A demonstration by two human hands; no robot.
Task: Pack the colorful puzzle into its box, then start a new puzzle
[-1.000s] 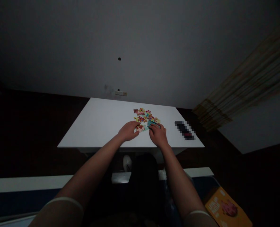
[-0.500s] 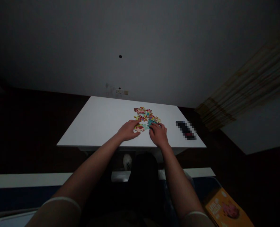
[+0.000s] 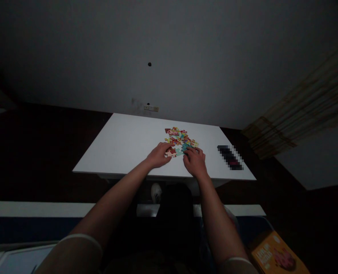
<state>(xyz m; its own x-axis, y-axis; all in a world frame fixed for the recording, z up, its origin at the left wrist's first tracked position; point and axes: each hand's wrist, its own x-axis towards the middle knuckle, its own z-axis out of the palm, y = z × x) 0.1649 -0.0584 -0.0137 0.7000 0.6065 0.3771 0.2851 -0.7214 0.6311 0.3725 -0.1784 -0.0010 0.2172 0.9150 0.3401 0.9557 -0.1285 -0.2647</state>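
Observation:
A cluster of colourful jigsaw puzzle pieces (image 3: 176, 136) lies on the white table (image 3: 123, 140). At its near left side rests my left hand (image 3: 159, 155), thumb and forefinger spread around the edge of a pink and brown puzzle piece (image 3: 171, 153). My right hand (image 3: 196, 162) is on the near right side, its fingers bent down onto a teal puzzle piece (image 3: 186, 147), partly covering it. Between the two hands a pale green puzzle piece (image 3: 179, 152) shows. The palm sides of both hands are hidden.
A pixelated dark object (image 3: 230, 157) lies on the table's right part. An orange box (image 3: 279, 254) with printed lettering is at the lower right. Behind the table rise a grey wall with a socket strip (image 3: 151, 108) and a patterned curtain (image 3: 267, 133). A shoe (image 3: 156, 193) shows below the table.
The whole view has shifted slightly, so the table and hands appear a little further right. Both hands remain at the same puzzle pieces, with little visible finger movement.

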